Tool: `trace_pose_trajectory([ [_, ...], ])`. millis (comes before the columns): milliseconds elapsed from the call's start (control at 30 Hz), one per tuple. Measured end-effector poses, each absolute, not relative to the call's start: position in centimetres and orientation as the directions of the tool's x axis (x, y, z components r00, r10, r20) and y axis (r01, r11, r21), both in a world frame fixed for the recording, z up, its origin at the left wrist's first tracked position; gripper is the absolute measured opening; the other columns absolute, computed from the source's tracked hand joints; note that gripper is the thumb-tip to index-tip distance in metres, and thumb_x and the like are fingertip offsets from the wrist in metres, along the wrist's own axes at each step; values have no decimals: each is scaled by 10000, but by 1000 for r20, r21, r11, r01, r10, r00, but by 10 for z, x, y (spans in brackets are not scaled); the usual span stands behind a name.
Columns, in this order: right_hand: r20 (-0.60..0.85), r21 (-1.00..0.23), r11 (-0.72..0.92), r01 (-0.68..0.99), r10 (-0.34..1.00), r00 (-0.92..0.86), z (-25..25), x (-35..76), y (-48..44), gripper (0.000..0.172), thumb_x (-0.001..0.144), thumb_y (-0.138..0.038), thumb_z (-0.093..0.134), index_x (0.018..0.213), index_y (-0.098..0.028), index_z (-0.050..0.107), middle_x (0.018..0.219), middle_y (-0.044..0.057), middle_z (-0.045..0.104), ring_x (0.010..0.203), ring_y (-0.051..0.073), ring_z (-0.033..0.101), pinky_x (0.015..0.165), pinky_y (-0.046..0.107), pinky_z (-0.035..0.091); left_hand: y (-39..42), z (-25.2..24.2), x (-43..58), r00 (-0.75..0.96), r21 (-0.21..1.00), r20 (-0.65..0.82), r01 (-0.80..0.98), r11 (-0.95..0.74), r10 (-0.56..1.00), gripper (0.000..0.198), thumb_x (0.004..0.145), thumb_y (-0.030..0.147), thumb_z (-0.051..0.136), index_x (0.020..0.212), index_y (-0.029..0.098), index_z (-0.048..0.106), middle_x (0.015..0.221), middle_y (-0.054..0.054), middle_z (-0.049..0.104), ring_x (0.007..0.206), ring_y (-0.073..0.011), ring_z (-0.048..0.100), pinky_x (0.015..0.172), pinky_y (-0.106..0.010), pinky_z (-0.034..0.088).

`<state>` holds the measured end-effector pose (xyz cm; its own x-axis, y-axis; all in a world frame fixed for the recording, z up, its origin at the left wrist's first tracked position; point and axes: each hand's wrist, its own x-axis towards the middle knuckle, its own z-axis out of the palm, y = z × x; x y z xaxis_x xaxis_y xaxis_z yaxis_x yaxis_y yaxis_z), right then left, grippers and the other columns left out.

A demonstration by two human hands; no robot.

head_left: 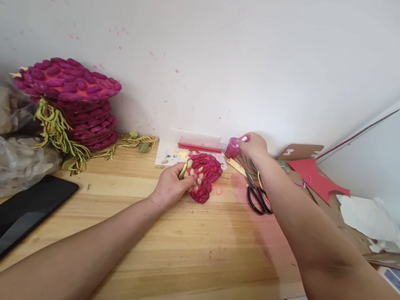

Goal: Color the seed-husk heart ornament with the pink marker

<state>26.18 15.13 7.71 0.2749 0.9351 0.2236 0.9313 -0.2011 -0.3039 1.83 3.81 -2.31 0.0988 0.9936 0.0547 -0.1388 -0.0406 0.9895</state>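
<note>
My left hand grips the edge of a small craft piece covered in magenta shell-like ovals, with some pale green ones near my fingers. A loop of orange cord sticks out from its right side. My right hand is at a small pink translucent cup near the wall, its fingers pinched together over the rim. What they hold is too small to make out. Just below that hand lie black-handled scissors. Behind the craft piece, a white sheet carries scattered star shapes and a red strip.
At the left stands a stack of magenta pieces with yellow-green yarn tassels. Plastic bags and a black tablet-like slab are nearer. Red cut card, cardboard and white tissue lie to the right.
</note>
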Motion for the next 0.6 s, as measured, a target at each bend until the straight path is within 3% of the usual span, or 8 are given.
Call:
trace_pose_trajectory([
  [433,386,-346,-81,935,896,220,89,277,141,237,934,-362,564,1004,-173,689,988,118,755,915,243,676,822,349,481,39,-21,19,82,990,87,-120,-77,993,229,668,319,783,728,172,619,600,52,535,528,-93,429,511,-205,347],
  [533,516,-555,17,832,791,328,92,284,127,227,951,-382,525,974,-185,635,850,86,734,781,214,654,737,343,493,38,-20,20,83,986,84,-152,-71,993,227,667,324,776,732,176,617,607,51,535,543,-98,447,521,-205,357],
  [600,510,-723,141,676,770,385,92,282,109,205,941,-402,534,919,-210,602,726,33,680,632,172,594,640,314,475,38,-19,21,88,984,91,-158,-76,992,218,671,319,768,761,172,634,633,43,561,558,-102,459,531,-208,370],
])
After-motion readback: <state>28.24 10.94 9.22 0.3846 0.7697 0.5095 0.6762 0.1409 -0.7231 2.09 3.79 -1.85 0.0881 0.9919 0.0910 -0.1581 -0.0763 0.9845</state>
